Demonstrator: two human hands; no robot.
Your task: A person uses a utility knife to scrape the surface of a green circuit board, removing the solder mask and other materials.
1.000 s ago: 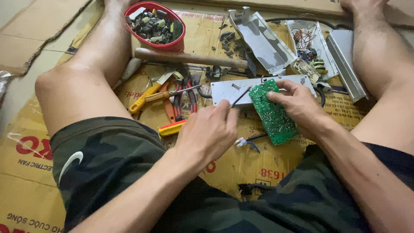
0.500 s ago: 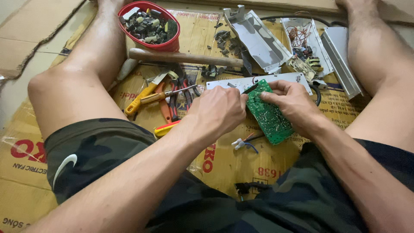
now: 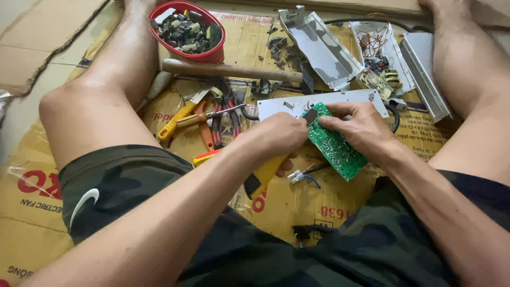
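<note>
I sit on cardboard with legs spread. My right hand (image 3: 353, 127) holds a green circuit board (image 3: 334, 149) by its upper edge, tilted down to the right. My left hand (image 3: 281, 135) grips a yellow-handled tool (image 3: 265, 175); its dark tip meets the board's top corner. A small white connector with blue wires (image 3: 300, 176) lies on the cardboard just below the hands.
A red bowl of dark scrap parts (image 3: 188, 26) stands at the far left. A wooden handle (image 3: 228, 70), pliers and cutters (image 3: 204, 117), grey metal casings (image 3: 324, 48) and a wired board (image 3: 380, 74) lie ahead. My knees flank the work area.
My left hand has moved right and closer to the green board, bringing the tool tip onto its top corner. The board has stayed in my right hand.
</note>
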